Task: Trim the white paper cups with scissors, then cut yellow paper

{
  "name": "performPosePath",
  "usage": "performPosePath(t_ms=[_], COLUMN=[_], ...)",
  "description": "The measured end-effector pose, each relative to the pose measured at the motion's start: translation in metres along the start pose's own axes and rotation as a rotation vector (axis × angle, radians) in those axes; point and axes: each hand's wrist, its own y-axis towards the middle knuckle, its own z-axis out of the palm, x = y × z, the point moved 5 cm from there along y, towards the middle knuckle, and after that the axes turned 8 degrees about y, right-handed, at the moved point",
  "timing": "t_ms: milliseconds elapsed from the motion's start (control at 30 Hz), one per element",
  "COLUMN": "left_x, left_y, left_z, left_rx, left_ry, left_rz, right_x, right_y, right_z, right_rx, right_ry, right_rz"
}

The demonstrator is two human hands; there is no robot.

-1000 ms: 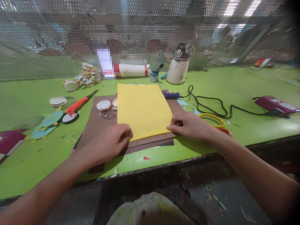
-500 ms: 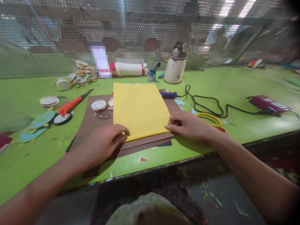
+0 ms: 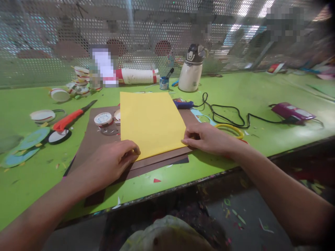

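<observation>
A yellow sheet of paper (image 3: 151, 122) lies over brown sheets (image 3: 85, 139) in front of me. My left hand (image 3: 119, 158) pinches its near left corner between thumb and fingers. At the near right corner, my right hand (image 3: 202, 137) grips the edge in the same way. Left of the yellow sheet, a round white-topped piece (image 3: 103, 119) rests on the brown sheets. A blue-handled tool (image 3: 184, 104) with a black cord pokes out beyond the sheet's right edge, its front part hidden.
An orange-handled knife (image 3: 68, 120) lies left, near pale green paper rings (image 3: 34, 137). At the back stand stacked paper cups (image 3: 137, 76), a small blue jar (image 3: 164, 83) and a white bottle (image 3: 190, 76). A purple box (image 3: 293, 112) joins the black cord (image 3: 227, 106) at right.
The view has shifted slightly, so most things sit a little further left. Both hands keep their hold on the yellow sheet's near corners.
</observation>
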Motion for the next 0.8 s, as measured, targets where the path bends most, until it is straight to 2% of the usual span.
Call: performPosePath(t_ms=[533, 800], left_x=[-0.0018, -0.0079], left_y=[-0.005, -0.0061], left_z=[0.0015, -0.0006], left_rx=[-0.015, -0.04], left_ry=[-0.017, 0.063], left_rz=[0.017, 0.059], right_x=[-0.0026, -0.0021], right_y=[0.0006, 0.0003], right_z=[0.0013, 0.0035], right_rx=[-0.027, -0.018], right_ry=[-0.012, -0.024], right_rz=[0.019, 0.001])
